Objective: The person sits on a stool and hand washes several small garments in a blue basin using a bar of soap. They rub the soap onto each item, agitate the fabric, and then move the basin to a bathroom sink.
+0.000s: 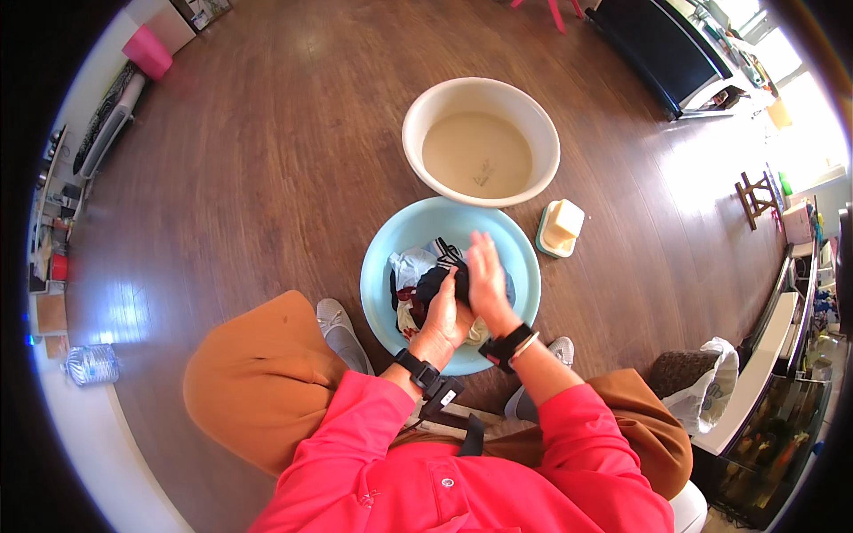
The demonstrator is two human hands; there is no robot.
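A light-blue plastic basin [384, 238] stands on the floor between my feet, with a pile of wet-looking clothes in it. Over the pile, my left hand [448, 316] has its thumb up along a bunched black cloth [433, 283] and holds it. My right hand [488, 276] is held flat and slightly blurred, palm turned toward the cloth, fingers pointing away from me; its grip is hidden. Beside the black cloth lie a pale-blue cloth [410, 265], a striped black-and-white cloth [448, 253] and a dark-red cloth [414, 305].
Beyond the blue basin, touching or close to its rim, stands a white basin [414, 143] of cloudy water. To its right, a cream soap bar [566, 220] sits on a soap dish [552, 248]. A bag-lined bin [693, 380] is at right, a large water bottle [92, 364] at left.
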